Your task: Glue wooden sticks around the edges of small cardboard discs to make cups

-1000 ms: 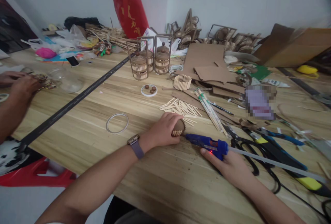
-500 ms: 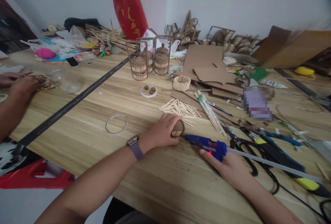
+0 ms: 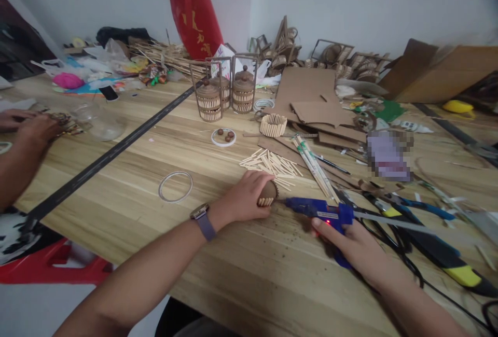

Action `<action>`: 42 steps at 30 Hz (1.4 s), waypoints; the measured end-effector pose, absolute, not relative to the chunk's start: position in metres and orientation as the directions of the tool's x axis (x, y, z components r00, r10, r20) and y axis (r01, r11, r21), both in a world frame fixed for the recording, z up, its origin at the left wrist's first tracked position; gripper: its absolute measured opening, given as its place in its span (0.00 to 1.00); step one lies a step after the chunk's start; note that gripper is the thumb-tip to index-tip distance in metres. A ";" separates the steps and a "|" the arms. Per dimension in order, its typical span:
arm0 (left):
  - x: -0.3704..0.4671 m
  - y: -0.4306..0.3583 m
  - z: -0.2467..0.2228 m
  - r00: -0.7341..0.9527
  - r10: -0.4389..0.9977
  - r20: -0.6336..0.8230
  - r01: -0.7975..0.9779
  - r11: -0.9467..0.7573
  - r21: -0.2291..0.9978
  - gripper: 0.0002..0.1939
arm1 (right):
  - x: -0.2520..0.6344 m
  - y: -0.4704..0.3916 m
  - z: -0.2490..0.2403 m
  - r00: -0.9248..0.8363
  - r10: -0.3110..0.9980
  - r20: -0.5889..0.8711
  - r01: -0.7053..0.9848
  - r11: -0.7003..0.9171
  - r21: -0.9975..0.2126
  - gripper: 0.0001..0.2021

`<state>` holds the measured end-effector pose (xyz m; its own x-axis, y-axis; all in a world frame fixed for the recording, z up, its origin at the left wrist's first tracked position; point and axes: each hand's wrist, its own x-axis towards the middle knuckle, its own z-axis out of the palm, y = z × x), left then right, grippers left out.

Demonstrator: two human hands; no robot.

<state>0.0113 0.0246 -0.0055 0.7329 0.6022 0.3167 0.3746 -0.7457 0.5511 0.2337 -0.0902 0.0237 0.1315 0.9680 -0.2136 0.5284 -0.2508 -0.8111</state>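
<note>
My left hand [image 3: 251,195] is wrapped round a small round brown cardboard piece [image 3: 269,190] with short wooden sticks along its side, resting on the table. My fingers cover much of it. In my right hand [image 3: 350,238] is a blue hot glue gun [image 3: 321,208] with a lit red light and a long clear glue stick out of its back. Its nozzle points left, a short gap from the cardboard piece. Just beyond my left hand lies a pile of short wooden sticks [image 3: 270,163]. A ring of upright sticks [image 3: 273,125] stands farther back.
Scissors, a yellow-black cutter [image 3: 436,243] and blue-handled pliers [image 3: 422,206] lie at right. Lidded stick baskets [image 3: 210,99] stand behind, near cardboard sheets [image 3: 305,85]. A white ring [image 3: 175,187] lies left of my hand. Another person's hands [image 3: 37,127] work at far left.
My right hand has drawn the glue gun to the right, so its nozzle has come away from the cardboard piece. My left hand has hardly moved.
</note>
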 end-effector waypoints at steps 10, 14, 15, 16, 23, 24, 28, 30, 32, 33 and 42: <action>0.011 0.026 -0.008 0.730 0.602 0.324 0.383 -0.752 0.536 0.36 | 0.241 -0.093 0.036 -0.305 0.672 -0.675 0.370 -0.569 -0.734 0.26; 0.011 0.025 -0.008 0.728 0.605 0.323 0.381 -0.748 0.543 0.35 | 0.241 -0.090 0.042 -0.181 0.798 -0.575 0.714 -0.296 -0.635 0.28; 0.011 0.025 -0.008 0.728 0.603 0.326 0.378 -0.750 0.544 0.35 | 0.243 -0.087 0.045 -0.156 0.843 -0.514 0.794 -0.202 -0.573 0.27; 0.011 0.025 -0.008 0.729 0.601 0.327 0.375 -0.751 0.544 0.35 | 0.245 -0.084 0.048 -0.140 0.881 -0.451 0.856 -0.121 -0.502 0.27; 0.011 0.026 -0.006 0.733 0.609 0.303 0.377 -0.735 0.564 0.35 | 0.243 -0.025 0.057 -0.218 0.975 -0.054 0.974 0.213 -0.077 0.12; 0.011 0.026 -0.005 0.734 0.607 0.303 0.376 -0.735 0.564 0.35 | 0.239 -0.016 0.055 -0.283 0.959 -0.008 0.958 0.282 -0.056 0.11; 0.011 0.026 -0.006 0.739 0.600 0.306 0.376 -0.745 0.550 0.35 | 0.221 0.014 0.042 -0.318 0.948 -0.004 0.948 0.318 -0.022 0.11; 0.011 0.026 -0.007 0.738 0.600 0.310 0.379 -0.748 0.545 0.34 | 0.216 0.022 0.037 -0.326 0.945 -0.017 0.946 0.325 -0.011 0.10; 0.011 0.026 -0.007 0.736 0.601 0.313 0.379 -0.748 0.545 0.35 | 0.213 0.026 0.035 -0.326 0.945 -0.030 0.945 0.326 -0.006 0.09; 0.011 0.026 -0.007 0.735 0.601 0.313 0.379 -0.747 0.546 0.35 | 0.212 0.028 0.034 -0.323 0.946 -0.034 0.946 0.323 -0.007 0.09; 0.011 0.027 -0.007 0.738 0.606 0.297 0.377 -0.736 0.563 0.36 | 0.219 0.018 0.044 -0.260 0.966 0.003 0.961 0.259 -0.099 0.10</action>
